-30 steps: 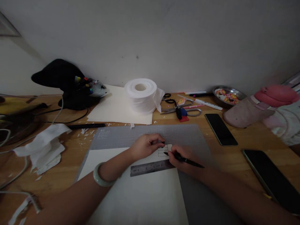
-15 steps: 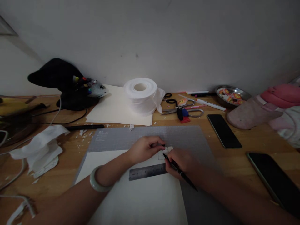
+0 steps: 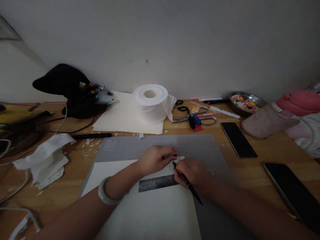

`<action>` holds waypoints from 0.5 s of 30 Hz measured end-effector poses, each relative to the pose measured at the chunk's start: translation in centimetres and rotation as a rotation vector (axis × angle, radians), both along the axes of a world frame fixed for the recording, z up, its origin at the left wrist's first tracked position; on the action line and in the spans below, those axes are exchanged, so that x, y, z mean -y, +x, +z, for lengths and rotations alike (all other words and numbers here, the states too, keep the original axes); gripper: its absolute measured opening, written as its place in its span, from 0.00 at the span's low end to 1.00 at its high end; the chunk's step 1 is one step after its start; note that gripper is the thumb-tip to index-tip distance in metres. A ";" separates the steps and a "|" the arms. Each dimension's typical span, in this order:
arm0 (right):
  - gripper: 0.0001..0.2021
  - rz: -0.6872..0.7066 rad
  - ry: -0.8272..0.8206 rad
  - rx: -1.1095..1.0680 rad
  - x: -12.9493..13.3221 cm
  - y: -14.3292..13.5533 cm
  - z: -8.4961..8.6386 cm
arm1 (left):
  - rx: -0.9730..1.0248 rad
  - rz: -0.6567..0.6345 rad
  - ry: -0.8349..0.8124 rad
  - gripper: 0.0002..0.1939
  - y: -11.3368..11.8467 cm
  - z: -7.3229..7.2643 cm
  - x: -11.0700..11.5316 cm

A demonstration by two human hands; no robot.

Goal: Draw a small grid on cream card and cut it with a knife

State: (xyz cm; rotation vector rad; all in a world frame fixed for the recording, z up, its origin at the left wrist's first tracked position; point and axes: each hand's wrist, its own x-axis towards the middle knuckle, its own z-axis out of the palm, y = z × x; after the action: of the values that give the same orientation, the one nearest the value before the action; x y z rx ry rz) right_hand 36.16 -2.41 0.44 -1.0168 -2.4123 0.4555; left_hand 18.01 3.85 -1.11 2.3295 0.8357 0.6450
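White paper [image 3: 150, 210]: it lay flat on the grey cutting mat [image 3: 135, 143], its near part running toward my camera, with the metal ruler [image 3: 155, 183] resting across it.
Drawn grid [image 3: 172, 166]: I saw small ruled boxes near the paper's far right corner, partly covered by fingers.
Left hand [image 3: 151, 160]: narrow, thumb and fingers drawn close around a small dark item [image 3: 173, 155] — I could not tell whether they gripped it.
Right hand [image 3: 195, 173]: closed on the black pen [image 3: 188, 187], whose tip pointed at the boxes.
Paper feel: I judged it light and fairly stiff for a sheet, yet easy to crease or smudge near the ink.
Paper hold: I would have taken it by the plain outer edges, both sides at once, away from the lines.
Ruler feel: thin, rigid and probably slippery on paper; its exposed left end seemed the handiest grip.
Ruler writing: marks showed along the face, too small for me to read.
Mat writing: pale print sat in the far left corner — illegible.
White marker [image 3: 225, 112]: it carried dark lettering that I could not make out.
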 end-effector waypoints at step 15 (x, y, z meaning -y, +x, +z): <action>0.08 -0.015 -0.035 -0.012 0.1 0.1 -0.5 | -0.050 0.013 0.001 0.08 0.2 0.7 0.2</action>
State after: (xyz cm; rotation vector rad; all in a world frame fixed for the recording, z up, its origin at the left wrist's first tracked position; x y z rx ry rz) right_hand 36.30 -2.49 -0.09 -1.0437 -2.3927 0.4982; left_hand 18.16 3.66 -0.42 2.3516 0.8739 0.5953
